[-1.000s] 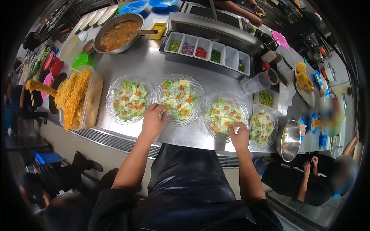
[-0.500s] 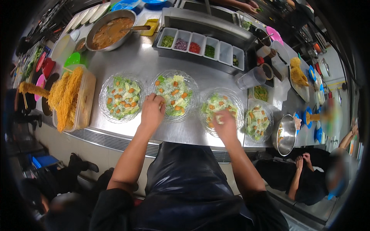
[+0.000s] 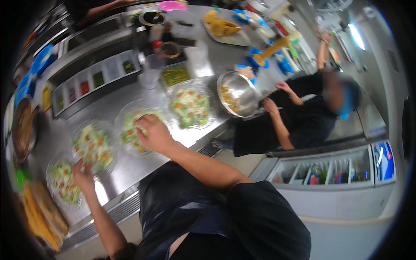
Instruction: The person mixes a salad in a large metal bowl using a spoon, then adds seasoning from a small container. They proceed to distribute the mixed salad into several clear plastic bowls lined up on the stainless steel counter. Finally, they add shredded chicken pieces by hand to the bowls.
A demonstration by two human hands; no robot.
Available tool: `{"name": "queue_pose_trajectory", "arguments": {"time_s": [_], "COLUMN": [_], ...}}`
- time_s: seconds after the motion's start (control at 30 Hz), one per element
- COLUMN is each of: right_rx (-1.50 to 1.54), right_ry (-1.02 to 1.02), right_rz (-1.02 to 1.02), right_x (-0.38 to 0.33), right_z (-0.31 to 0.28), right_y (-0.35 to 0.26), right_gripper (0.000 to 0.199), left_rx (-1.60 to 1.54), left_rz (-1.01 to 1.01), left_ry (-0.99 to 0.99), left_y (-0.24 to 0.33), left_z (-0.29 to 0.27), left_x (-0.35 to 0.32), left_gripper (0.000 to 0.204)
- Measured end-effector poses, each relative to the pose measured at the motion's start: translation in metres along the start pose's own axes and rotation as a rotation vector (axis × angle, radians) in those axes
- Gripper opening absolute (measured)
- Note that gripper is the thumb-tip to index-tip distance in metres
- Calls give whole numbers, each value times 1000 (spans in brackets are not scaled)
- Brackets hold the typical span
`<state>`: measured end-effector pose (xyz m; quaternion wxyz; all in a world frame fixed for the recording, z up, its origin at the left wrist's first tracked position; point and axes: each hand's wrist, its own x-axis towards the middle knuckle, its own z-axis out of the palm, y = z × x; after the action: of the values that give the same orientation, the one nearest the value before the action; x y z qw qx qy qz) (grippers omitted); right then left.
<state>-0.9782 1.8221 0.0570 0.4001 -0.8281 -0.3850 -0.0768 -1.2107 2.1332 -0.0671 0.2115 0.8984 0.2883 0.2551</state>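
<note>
Right hand (image 3: 155, 135) laid flat over salad in clear bowl (image 3: 138, 130), fingers curled into the greens, grip closed on a pinch of salad, exact hold hidden by the knuckles; left hand (image 3: 82, 175) between two more salad bowls, one just above it (image 3: 93, 147), one just left of it (image 3: 63, 184), fingers bent at the rim, can't tell if pinching anything.

Risks, as judged: bowls thin and light on slick steel tabletop (image 3: 190, 138); pressing or dragging w/ right hand could skid the bowl twd the near edge; loose greens could spill off the heap onto the steel; left forearm close to the front lip, could nudge the leftmost bowl off.

Around: fourth salad bowl (image 3: 190, 107) right of right hand; steel mixing bowl (image 3: 237, 93) further right, by a seated person's hand (image 3: 268, 105); tray of small topping tubs (image 3: 93, 80) beyond the grip; big pan of brown sauce (image 3: 24, 128) far left; yellow noodles (image 3: 41, 212) below left hand. Seated person crowds the right end; bowls packed nearly rim to rim, little room to slide.
</note>
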Motion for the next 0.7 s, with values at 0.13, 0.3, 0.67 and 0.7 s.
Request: {"name": "queue_pose_trajectory", "arguments": {"time_s": [0.13,0.3,0.67,0.7], "right_rx": [-265,-590,-296,-189], "right_ry": [328,-66,-403,-388], "right_rz": [465,755,526,523], "right_x": [-24,-68,-64,-71], "right_z": [-147,-294,-274,-283], "right_y": [165,327,361,381], "right_gripper": [27,28,20,19], "left_rx": [-20,31,36,31], "left_rz": [-128,-134,-12,-10], "left_ry": [-30,-32,-70,-74], "left_y": [61,126,278,286], "left_z": [-36,-38,-7,-4], "left_x": [-8,-12,-35,-37], "left_gripper": [27,28,29,28]}}
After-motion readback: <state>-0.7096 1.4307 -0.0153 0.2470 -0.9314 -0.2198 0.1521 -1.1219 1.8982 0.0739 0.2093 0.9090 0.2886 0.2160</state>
